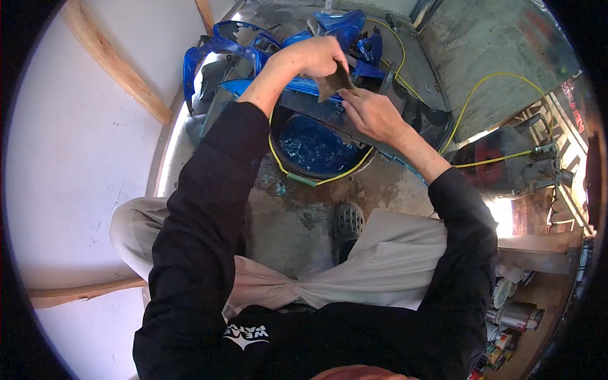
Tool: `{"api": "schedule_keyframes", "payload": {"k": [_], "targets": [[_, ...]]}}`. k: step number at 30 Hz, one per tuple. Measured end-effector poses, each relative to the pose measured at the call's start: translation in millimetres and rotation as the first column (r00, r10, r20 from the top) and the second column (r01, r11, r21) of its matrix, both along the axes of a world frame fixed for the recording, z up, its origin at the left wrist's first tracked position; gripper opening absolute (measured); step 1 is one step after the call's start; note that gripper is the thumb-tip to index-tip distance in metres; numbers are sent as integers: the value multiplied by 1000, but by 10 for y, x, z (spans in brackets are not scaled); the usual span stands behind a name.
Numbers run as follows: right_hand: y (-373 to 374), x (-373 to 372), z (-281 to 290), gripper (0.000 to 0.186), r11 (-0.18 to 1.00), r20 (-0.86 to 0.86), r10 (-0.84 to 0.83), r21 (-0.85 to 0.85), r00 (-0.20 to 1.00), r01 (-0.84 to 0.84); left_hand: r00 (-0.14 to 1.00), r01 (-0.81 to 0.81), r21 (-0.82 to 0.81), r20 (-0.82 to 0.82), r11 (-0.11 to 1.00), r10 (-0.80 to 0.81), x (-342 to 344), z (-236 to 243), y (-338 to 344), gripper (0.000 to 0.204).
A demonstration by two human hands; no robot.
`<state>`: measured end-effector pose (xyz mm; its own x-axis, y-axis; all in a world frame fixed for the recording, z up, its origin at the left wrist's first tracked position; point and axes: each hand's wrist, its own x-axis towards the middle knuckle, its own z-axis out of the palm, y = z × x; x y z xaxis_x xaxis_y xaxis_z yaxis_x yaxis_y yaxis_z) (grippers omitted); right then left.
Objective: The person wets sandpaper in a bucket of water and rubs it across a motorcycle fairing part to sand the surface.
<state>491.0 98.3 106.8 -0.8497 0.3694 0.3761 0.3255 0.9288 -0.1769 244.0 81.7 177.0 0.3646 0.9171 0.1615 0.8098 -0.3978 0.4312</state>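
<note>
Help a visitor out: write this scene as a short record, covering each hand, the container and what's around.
Left hand: holding a brownish sheet
Right hand: pinching the same sheet
Container: round dark tub, blue inside, green grip on its yellow handle
Beyond: glossy blue parts
Right side: yellow hose, dark tank
Footwear: dark clog
</note>
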Motion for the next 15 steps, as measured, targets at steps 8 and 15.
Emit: {"api": "schedule_keyframes", "payload": {"k": [8,15], "targets": [[264,41,-62,35,958,-156,194,-183,969,-221,995,70,-487,-30,870,-97,-198,-868,-445,42],[301,256,-57,33,943,-186,98,-298,978,-151,997,-67,-576,-19,814,69,412,-2544,-39,41]]}}
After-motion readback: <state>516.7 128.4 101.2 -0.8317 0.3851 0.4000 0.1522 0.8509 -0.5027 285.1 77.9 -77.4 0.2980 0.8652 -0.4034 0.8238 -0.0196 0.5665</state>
